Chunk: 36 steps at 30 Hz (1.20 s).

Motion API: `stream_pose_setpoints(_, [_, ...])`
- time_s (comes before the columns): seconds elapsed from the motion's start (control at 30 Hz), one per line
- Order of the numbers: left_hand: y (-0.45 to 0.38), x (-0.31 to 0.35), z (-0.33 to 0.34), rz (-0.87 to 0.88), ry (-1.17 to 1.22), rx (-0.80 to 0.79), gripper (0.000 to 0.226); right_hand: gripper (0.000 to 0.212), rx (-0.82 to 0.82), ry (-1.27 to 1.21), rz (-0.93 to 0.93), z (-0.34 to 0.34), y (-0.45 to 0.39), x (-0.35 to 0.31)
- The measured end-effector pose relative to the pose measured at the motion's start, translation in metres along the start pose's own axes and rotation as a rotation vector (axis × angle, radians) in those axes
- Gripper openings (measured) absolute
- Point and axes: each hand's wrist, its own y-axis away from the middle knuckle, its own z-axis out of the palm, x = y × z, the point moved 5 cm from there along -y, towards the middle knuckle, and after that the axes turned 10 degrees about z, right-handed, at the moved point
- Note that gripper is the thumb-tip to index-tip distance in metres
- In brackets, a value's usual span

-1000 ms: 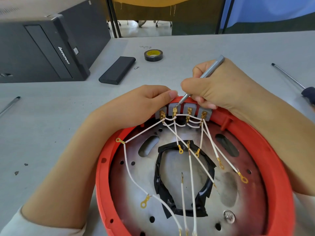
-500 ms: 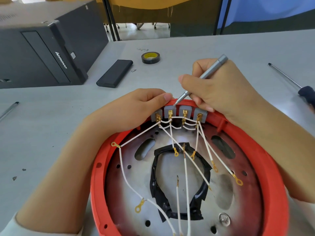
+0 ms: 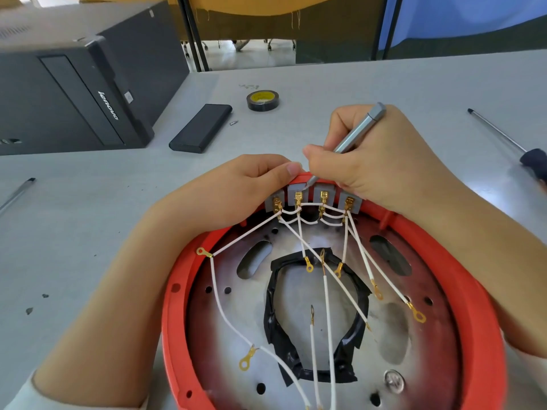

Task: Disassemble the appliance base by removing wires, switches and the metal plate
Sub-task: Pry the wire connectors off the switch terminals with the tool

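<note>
Head view: on the table, the red base is steadied at its far rim by the left hand while a thin screwdriver, gripped in the right hand, is set against the grey switches, judged ready to be pried free next.

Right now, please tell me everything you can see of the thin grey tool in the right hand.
The tool is a slim grey rod that looks like metal, with a flat-sided upper end and a finer tip. It slants down to the left. The right hand holds it like a pen, fingers curled around its middle. Its tip sits at the second grey switch from the left, near the brass terminal, at the red base rim.
</note>
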Motion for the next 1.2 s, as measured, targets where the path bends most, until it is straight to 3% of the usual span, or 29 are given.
stream_pose_setpoints(0.33, [-0.001, 0.002, 0.000, -0.008, -0.012, -0.006, 0.038, 0.030, -0.194, -0.157, 0.236, 0.008, -0.014, 0.010])
stream_pose_setpoints(0.67, [-0.001, 0.001, 0.001, -0.004, -0.020, -0.009, 0.038, 0.031, -0.199, -0.126, 0.358, 0.012, -0.023, 0.009])
stream_pose_setpoints(0.77, [-0.001, 0.001, 0.000, -0.006, -0.010, -0.017, 0.039, 0.031, -0.118, -0.119, 0.284, 0.011, -0.019, 0.007])
stream_pose_setpoints(0.93, [0.000, 0.001, 0.001, -0.004, 0.027, -0.009, 0.038, 0.037, 0.083, 0.034, -0.037, 0.010, -0.007, -0.006])
stream_pose_setpoints(1.2, [0.001, 0.001, 0.000, -0.008, 0.029, -0.002, 0.036, 0.036, 0.030, 0.087, -0.127, 0.015, -0.008, -0.006])
